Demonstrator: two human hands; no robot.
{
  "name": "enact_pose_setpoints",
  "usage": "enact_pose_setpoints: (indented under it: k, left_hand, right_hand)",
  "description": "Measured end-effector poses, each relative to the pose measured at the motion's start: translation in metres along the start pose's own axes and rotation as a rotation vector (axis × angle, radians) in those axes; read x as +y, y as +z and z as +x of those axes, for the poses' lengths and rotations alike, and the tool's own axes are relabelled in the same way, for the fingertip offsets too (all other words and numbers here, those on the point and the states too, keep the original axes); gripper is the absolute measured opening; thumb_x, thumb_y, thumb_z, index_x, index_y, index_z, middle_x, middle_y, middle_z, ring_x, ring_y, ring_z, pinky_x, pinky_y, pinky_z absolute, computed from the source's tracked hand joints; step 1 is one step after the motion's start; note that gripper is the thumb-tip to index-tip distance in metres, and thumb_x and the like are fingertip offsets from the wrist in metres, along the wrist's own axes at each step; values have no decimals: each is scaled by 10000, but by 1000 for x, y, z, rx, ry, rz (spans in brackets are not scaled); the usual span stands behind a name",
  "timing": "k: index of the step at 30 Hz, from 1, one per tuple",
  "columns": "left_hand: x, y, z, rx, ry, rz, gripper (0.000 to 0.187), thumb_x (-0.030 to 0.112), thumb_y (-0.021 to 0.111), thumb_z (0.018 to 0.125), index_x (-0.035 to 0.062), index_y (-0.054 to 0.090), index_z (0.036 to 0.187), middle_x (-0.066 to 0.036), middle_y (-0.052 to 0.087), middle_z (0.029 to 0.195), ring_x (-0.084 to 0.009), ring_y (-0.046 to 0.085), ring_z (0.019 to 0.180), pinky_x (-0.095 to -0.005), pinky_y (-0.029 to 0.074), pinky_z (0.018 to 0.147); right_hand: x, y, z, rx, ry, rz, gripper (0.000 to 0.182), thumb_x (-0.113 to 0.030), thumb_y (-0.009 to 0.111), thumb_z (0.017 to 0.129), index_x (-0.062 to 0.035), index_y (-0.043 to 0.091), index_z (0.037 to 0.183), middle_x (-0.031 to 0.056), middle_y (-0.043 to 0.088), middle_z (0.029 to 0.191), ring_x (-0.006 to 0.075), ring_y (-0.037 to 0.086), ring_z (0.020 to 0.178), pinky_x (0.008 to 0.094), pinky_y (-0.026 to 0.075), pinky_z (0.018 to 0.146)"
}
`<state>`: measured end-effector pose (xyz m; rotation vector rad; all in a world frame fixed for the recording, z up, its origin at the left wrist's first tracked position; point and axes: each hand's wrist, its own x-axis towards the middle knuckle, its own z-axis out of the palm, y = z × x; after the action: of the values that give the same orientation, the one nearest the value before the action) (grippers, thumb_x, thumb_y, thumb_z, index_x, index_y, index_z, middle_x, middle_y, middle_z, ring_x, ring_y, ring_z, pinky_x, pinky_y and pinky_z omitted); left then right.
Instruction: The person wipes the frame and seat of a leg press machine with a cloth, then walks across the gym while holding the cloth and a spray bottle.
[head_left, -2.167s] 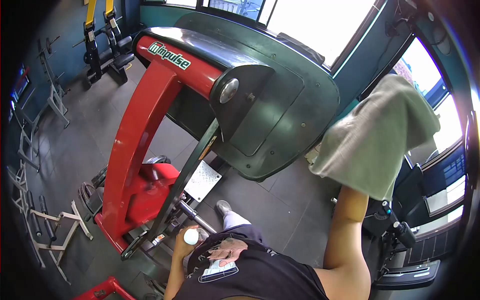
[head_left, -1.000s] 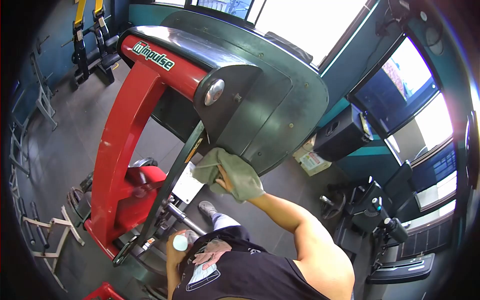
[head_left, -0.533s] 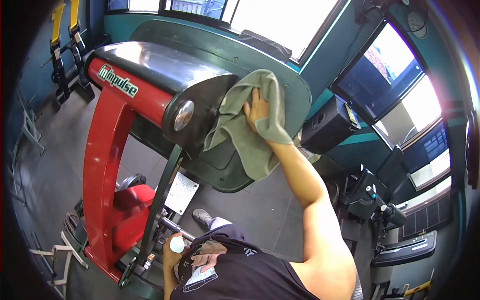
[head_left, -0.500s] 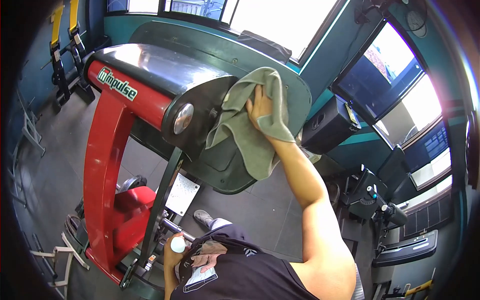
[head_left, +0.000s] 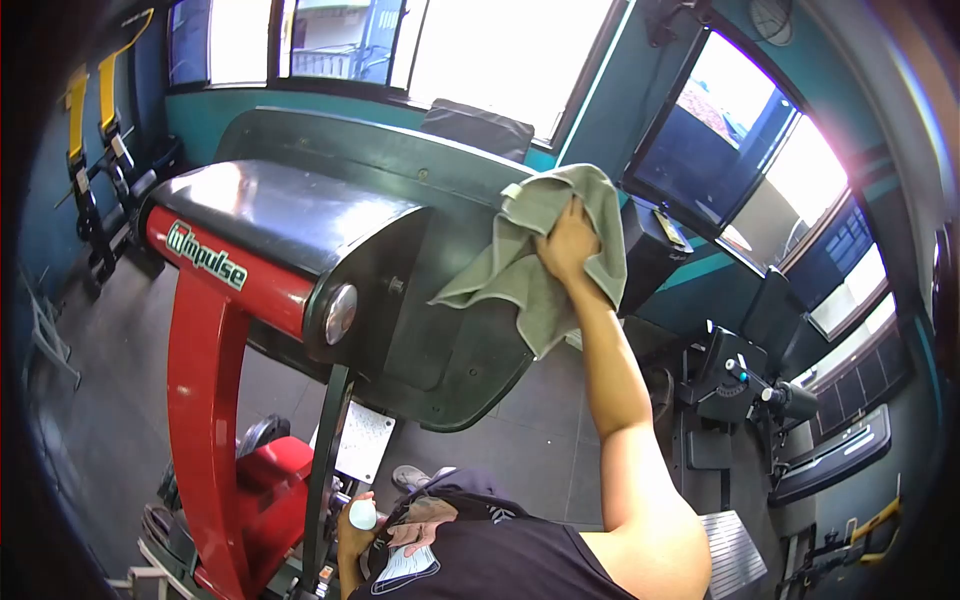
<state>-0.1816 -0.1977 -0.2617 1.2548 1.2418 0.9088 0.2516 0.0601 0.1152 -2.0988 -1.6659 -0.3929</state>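
Observation:
A grey-green cloth (head_left: 530, 290) is draped over the right end of the machine's dark curved panel (head_left: 440, 350). My right hand (head_left: 572, 240) presses on the cloth from above, fingers pointing up and partly wrapped by its folds. Low in the view, near my torso, my left hand (head_left: 352, 530) is closed around a container with a pale round top (head_left: 362, 515); the rest of the container is hidden. The machine has a red frame (head_left: 205, 400) with an "Impulse" label and a glossy black rounded cover (head_left: 290, 205).
A black speaker box (head_left: 650, 250) stands right of the panel. More gym equipment (head_left: 735, 390) is at the right, with a ridged metal plate (head_left: 732, 550) below. Yellow straps (head_left: 107, 95) hang at the left. A metal plate (head_left: 365, 440) lies under the panel.
My right hand and the cloth have moved right along the panel, to its outer edge. The view has shifted, so the machine sits lower and further left. My left hand still holds the container.

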Motion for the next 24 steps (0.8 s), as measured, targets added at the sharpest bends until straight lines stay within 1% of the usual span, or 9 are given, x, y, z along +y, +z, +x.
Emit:
enact_pose_setpoints:
  k: [2,5,8,13,15,19,20,22,24]
  left_hand:
    - [11,-4,8,-41,-3,24,635,49,884,615,52,628,1196,-75,683,1010,-149,641,902,-287,521,793]
    - [17,-7,13,-51,9,15,633,33,884,617,64,628,1195,-50,668,972,-133,627,870,-279,520,768]
    - [16,-8,13,-41,43,47,623,44,885,624,68,631,1192,-49,669,964,-133,628,856,-283,523,760]
    - [11,-6,9,-74,13,42,629,89,900,616,62,634,1186,-56,686,954,-136,643,860,-289,529,760]
    - [32,-6,2,-92,10,46,637,107,908,609,58,636,1183,-57,692,948,-138,647,866,-293,532,763]
    - [14,-7,0,-66,2,33,620,58,883,629,50,624,1192,-44,679,955,-130,639,869,-284,530,768]
    - [7,-6,1,-52,1,25,616,46,877,634,47,621,1195,-41,676,957,-128,637,870,-282,529,769]
    - [-6,-5,2,-24,8,13,608,21,865,645,43,615,1199,-34,669,961,-124,634,871,-277,528,772]
    - [-16,-5,1,5,23,-2,602,-4,852,655,39,609,1204,-27,663,965,-120,630,873,-273,527,775]
  right_hand:
    - [-11,5,-6,19,33,146,812,-374,657,851,77,326,1439,292,338,1483,462,320,1380,477,283,1147]
    - [5,49,-48,289,-196,-148,824,-392,688,829,57,347,1429,270,351,1482,435,295,1400,508,212,1172]
    - [14,47,-64,145,-276,6,847,-440,706,810,15,358,1434,262,338,1491,432,252,1418,528,161,1182]
    - [2,33,-18,118,-207,-9,881,-494,728,771,-19,389,1431,268,350,1483,443,283,1399,514,206,1174]
    - [-8,27,5,113,-219,5,878,-483,734,761,-14,400,1424,271,353,1482,441,292,1397,512,216,1172]
    - [1,32,22,80,-342,3,760,-399,677,798,-7,434,1401,273,401,1456,444,339,1371,514,239,1159]
    - [2,25,25,138,-367,-27,719,-363,646,814,-8,434,1402,267,443,1421,443,376,1343,507,250,1157]
    - [25,38,45,288,-369,227,686,-375,655,832,-40,458,1397,234,482,1397,416,407,1332,486,257,1160]
    - [63,67,78,156,-399,862,525,-290,603,930,-77,473,1393,143,519,1368,315,447,1311,459,307,1131]
